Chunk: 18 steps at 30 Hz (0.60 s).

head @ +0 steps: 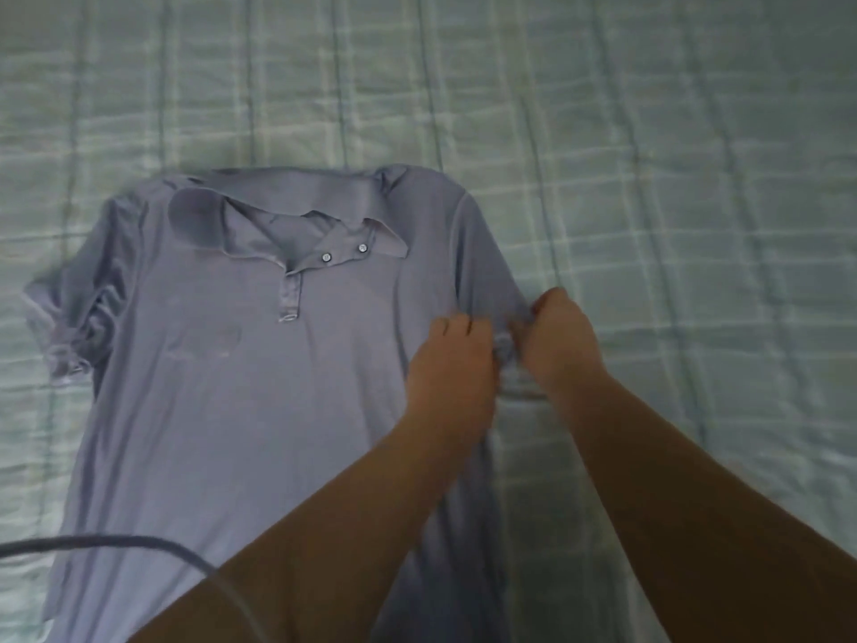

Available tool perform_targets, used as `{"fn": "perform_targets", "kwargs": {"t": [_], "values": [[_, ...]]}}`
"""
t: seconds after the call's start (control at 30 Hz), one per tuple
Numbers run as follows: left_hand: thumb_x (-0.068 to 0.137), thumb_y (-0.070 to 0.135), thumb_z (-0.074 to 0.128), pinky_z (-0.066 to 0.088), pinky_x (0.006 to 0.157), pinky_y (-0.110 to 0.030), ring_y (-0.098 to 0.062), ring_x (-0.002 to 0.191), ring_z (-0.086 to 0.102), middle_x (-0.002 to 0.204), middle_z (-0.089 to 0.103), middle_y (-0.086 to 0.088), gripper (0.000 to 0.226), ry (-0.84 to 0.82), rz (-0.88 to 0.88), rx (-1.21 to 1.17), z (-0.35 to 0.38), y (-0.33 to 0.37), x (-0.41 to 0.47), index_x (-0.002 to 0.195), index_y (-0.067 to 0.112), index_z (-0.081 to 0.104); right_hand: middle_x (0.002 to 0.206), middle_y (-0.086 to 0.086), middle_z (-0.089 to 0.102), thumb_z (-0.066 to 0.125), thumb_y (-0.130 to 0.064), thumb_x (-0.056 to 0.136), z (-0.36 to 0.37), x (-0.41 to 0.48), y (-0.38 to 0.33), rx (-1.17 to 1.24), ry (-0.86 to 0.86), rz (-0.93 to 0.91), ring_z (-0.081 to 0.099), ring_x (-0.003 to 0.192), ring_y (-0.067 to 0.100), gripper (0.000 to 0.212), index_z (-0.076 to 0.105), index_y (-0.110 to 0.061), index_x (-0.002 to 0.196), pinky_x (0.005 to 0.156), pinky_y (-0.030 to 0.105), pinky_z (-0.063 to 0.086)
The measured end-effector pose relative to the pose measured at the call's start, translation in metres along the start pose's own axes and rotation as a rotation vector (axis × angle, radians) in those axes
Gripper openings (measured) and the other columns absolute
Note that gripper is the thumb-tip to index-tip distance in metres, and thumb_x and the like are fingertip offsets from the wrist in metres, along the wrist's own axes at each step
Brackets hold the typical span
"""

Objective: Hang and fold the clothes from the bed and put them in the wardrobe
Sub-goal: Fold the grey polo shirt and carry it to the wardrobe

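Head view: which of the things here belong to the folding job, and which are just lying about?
Part of the job:
- polo shirt, spread flat with its front up
- left hand and right hand, both gripping the shirt at one short sleeve

Just lying about:
- dark cable crossing the shirt's lower part
- checked bedspread, only the surface underneath

lilac polo shirt [241,364] flat on quilted bed [649,132], left hand [452,359] and right hand [559,341] pinching its sleeve [491,280]

You had a plain lavender-grey polo shirt [241,387] with white buttons [326,257] on a pale green checked bedspread [672,178].
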<state>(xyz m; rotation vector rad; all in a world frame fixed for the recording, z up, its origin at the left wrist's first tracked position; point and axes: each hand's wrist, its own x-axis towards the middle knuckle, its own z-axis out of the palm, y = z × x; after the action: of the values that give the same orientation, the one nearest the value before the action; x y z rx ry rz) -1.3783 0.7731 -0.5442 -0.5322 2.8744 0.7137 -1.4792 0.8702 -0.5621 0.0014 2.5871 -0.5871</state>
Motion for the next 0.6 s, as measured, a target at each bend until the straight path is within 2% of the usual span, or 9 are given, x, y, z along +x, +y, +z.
{"fn": "perform_targets", "kwargs": {"t": [0.1,0.2,0.23,0.3,0.33,0.4,0.5,0.6], "values": [[0.086,0.044,0.063,0.039,0.084,-0.04,-0.03,0.111,0.05,0.115,0.056,-0.005,0.038,-0.109,-0.068,0.255,0.012,0.014,0.009,0.113,0.02,0.054,0.097,0.015,0.067,0.058,-0.026,0.09,-0.01,0.016,0.001,-0.013,-0.13,0.009,0.064,0.097,0.034,0.019,0.065,-0.01,0.096,0.078,0.033,0.046],[0.071,0.03,0.072,0.038,0.075,-0.039,-0.03,0.094,0.056,0.097,0.062,-0.005,0.031,-0.065,-0.068,0.297,0.019,0.018,0.018,0.097,0.022,0.057,0.073,0.008,0.057,0.055,-0.019,0.088,-0.028,0.033,0.008,0.235,-0.144,0.049,0.058,0.082,0.029,0.012,0.059,-0.012,0.079,0.07,0.03,0.04],[0.068,0.028,0.072,0.038,0.073,-0.038,-0.03,0.09,0.057,0.093,0.062,-0.005,0.03,-0.057,-0.07,0.3,0.021,0.02,0.022,0.093,0.022,0.057,0.068,0.006,0.054,0.053,-0.022,0.085,-0.035,0.037,0.012,0.301,-0.104,0.056,0.058,0.079,0.029,0.014,0.055,-0.014,0.074,0.07,0.033,0.043],[0.067,0.03,0.073,0.041,0.071,-0.037,-0.029,0.088,0.058,0.091,0.063,-0.004,0.03,-0.032,-0.051,0.269,0.024,0.03,0.03,0.092,0.022,0.058,0.067,0.008,0.055,0.051,-0.036,0.072,-0.047,0.045,0.019,0.414,-0.008,0.065,0.061,0.077,0.036,0.016,0.051,-0.021,0.07,0.077,0.048,0.055],[0.067,0.031,0.074,0.042,0.069,-0.037,-0.028,0.087,0.059,0.091,0.063,-0.004,0.032,-0.013,-0.033,0.231,0.024,0.038,0.035,0.093,0.021,0.057,0.068,0.008,0.057,0.05,-0.039,0.066,-0.052,0.05,0.023,0.471,0.015,0.076,0.063,0.076,0.037,0.014,0.051,-0.026,0.069,0.076,0.055,0.057],[0.069,0.028,0.074,0.044,0.064,-0.036,-0.028,0.083,0.059,0.09,0.061,-0.004,0.035,-0.003,0.005,0.13,0.028,0.055,0.042,0.096,0.019,0.054,0.069,0.007,0.057,0.052,-0.036,0.066,-0.064,0.059,0.029,0.522,0.032,0.073,0.063,0.073,0.035,0.002,0.052,-0.035,0.068,0.071,0.06,0.057],[0.07,0.017,0.074,0.042,0.057,-0.035,-0.029,0.081,0.06,0.094,0.056,-0.005,0.04,-0.011,0.006,0.026,0.036,0.079,0.05,0.102,0.017,0.049,0.07,0.002,0.061,0.058,-0.03,0.075,-0.079,0.074,0.031,0.482,0.086,0.035,0.065,0.076,0.034,0.003,0.057,-0.033,0.075,0.073,0.057,0.057],[0.078,0.007,0.065,0.041,0.06,-0.039,-0.031,0.091,0.058,0.108,0.051,-0.008,0.039,-0.074,-0.016,-0.039,0.038,0.094,0.056,0.112,0.016,0.047,0.078,0.002,0.065,0.062,-0.019,0.085,-0.084,0.093,0.04,0.334,0.127,-0.071,0.065,0.081,0.027,0.003,0.062,-0.02,0.082,0.078,0.041,0.055]]}}
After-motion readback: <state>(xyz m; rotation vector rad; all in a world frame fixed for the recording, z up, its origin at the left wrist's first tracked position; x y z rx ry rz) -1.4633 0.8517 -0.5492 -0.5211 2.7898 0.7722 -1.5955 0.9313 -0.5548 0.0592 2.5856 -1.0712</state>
